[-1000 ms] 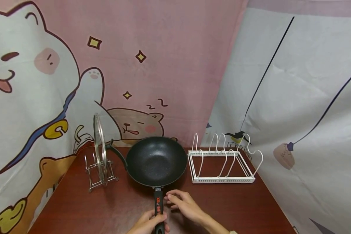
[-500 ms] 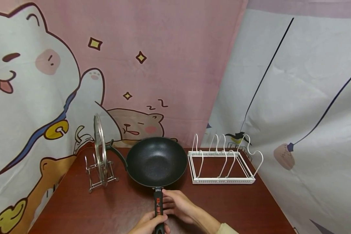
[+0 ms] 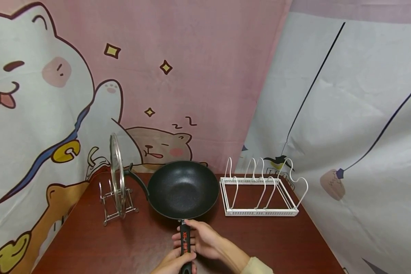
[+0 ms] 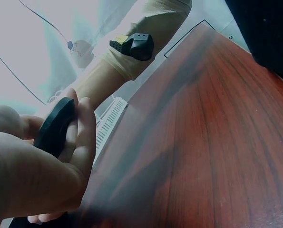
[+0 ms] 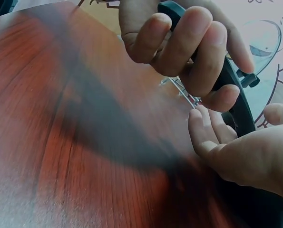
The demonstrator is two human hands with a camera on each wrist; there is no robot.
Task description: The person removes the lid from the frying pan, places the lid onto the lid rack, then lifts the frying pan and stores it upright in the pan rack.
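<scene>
A black wok (image 3: 183, 186) sits mid-table with its long handle (image 3: 185, 238) pointing toward me. My left hand (image 3: 172, 262) grips the handle near its end, thumb on top. My right hand (image 3: 207, 239) is at the handle's upper part, close to the wok. Its thumb lies by the handle's top and its loosely extended fingers pass beneath, the tips showing on the left side. In the right wrist view, the right fingers (image 5: 208, 128) are spread under the handle, ahead of the curled left fingers (image 5: 198, 42).
Left of the wok, a glass lid (image 3: 117, 167) stands upright in a small metal wire rack (image 3: 112, 217). A black curved piece (image 3: 139, 180) juts between lid and wok. To the right is a white rack (image 3: 262, 213) with several upright loops. A printed curtain (image 3: 205, 76) hangs behind the table (image 3: 260, 236).
My right hand has moved left from beside the handle, and its fingers now reach beneath it. The left hand and the wok have stayed in place.
</scene>
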